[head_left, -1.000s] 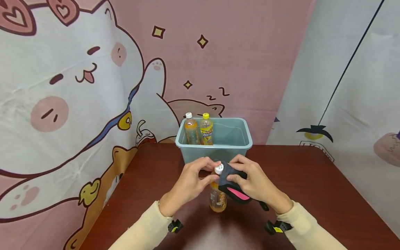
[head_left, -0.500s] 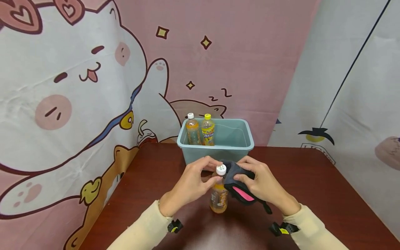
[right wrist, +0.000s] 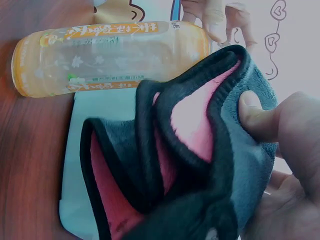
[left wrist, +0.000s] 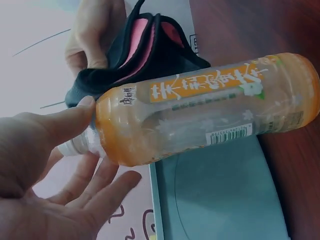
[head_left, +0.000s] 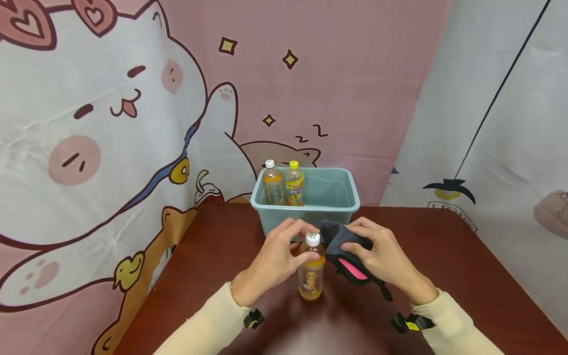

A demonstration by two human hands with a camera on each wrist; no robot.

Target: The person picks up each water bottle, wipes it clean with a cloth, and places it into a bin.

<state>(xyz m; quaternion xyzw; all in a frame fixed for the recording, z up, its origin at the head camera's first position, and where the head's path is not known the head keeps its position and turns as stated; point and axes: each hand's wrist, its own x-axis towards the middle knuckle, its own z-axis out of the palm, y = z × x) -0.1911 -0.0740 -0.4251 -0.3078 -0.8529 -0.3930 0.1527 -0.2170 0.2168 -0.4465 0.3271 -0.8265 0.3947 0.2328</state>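
A plastic drink bottle (head_left: 310, 276) with an orange label and white cap stands upright on the table. My left hand (head_left: 277, 256) holds it at the neck, thumb on the near side and fingers behind, as the left wrist view shows around the neck (left wrist: 92, 140). My right hand (head_left: 377, 251) pinches a folded grey cloth (head_left: 339, 241) with black edging and pink inner side, just right of the bottle. In the right wrist view the thumb presses the cloth's (right wrist: 250, 135) grey face, and its folds hang loose.
Behind the bottle stands a light blue bin (head_left: 306, 209). Inside it at the left are a white-capped bottle (head_left: 273, 185) and a yellow-capped bottle (head_left: 295, 185). A patterned curtain (head_left: 346, 88) hangs behind the dark red table (head_left: 426, 256).
The right hand and cloth have moved right, off the bottle's neck. The bottle has turned slightly, so its label lettering faces more forward. The left hand stays at the neck.
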